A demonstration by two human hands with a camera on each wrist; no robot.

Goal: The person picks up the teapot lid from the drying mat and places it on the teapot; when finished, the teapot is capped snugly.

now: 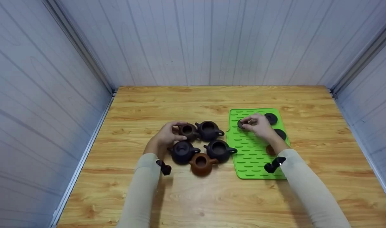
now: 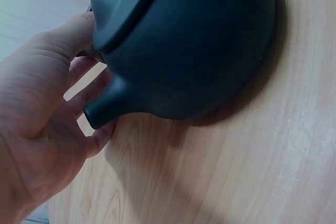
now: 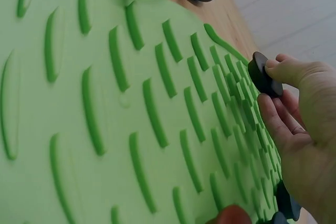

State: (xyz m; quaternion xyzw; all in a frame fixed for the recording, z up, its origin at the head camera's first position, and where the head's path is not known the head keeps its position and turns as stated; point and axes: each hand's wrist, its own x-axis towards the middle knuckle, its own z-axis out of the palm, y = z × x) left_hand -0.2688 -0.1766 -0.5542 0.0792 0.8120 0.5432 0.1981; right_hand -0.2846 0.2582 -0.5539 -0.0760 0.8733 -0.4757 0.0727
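My left hand holds a small dark brown teapot with no lid, thumb and fingers on either side of its body. Closer to me sits a black teapot wearing its lid; it fills much of the left wrist view and mostly hides the brown pot there. Above the green mat, my right hand pinches a small dark teapot lid between thumb and fingers. Two lidless black teapots, one at the back and one in front of it, stand between the hands.
An orange-brown lidless teapot stands nearest me in the cluster. Along the mat's right side lie two dark lids, one farther and one nearer, plus a brown lid partly behind my right wrist. Pale panels enclose the wooden table.
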